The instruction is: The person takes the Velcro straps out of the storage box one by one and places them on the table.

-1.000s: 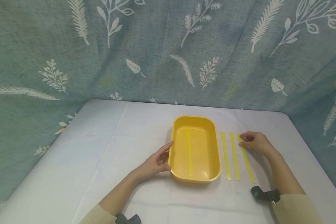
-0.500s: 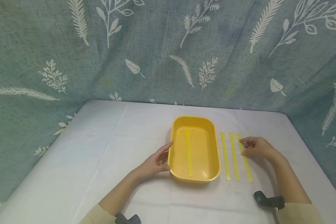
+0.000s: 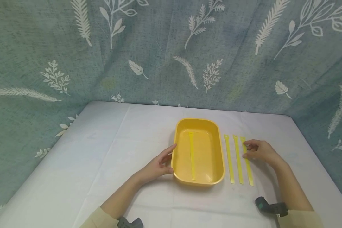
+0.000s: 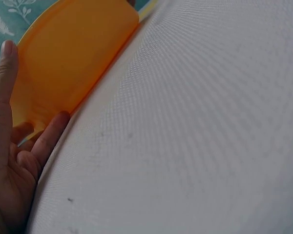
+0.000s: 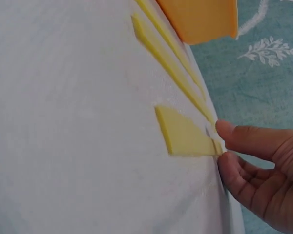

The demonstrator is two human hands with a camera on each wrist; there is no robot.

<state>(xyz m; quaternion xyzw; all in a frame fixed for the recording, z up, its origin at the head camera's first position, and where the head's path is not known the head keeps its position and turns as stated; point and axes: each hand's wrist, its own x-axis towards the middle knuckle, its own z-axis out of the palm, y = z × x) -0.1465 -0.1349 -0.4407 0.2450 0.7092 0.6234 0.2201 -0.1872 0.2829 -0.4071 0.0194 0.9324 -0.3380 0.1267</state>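
Leaf-print cloth hangs behind a white bench (image 3: 108,152), seen from the head camera. At its middle sits a yellow tray (image 3: 198,122) with one yellow strip (image 3: 192,156) lying lengthwise inside. Just right of the tray, three more strips lie side by side on the bench: the nearest (image 3: 229,160), the middle one (image 3: 238,160) and the outer strip (image 3: 247,166). The left hand (image 3: 156,166) rests against the tray's left wall, fingers straight and relaxed. The right hand (image 3: 260,151) pinches the outer strip near its far end.

From the left wrist, the tray (image 4: 73,58) fills the upper corner; the left hand (image 4: 12,161) lies flat along its side, thumb and fingers touching the wall, curled round nothing.

From the right wrist, the right hand (image 5: 259,165) has thumb and forefinger closed on the outer strip (image 5: 185,134), which lies on the bench right of the tray (image 5: 200,19), the other two strips between them.

Judged from this, one strip of four is in the tray; three are left outside, the outer one already in the grip.
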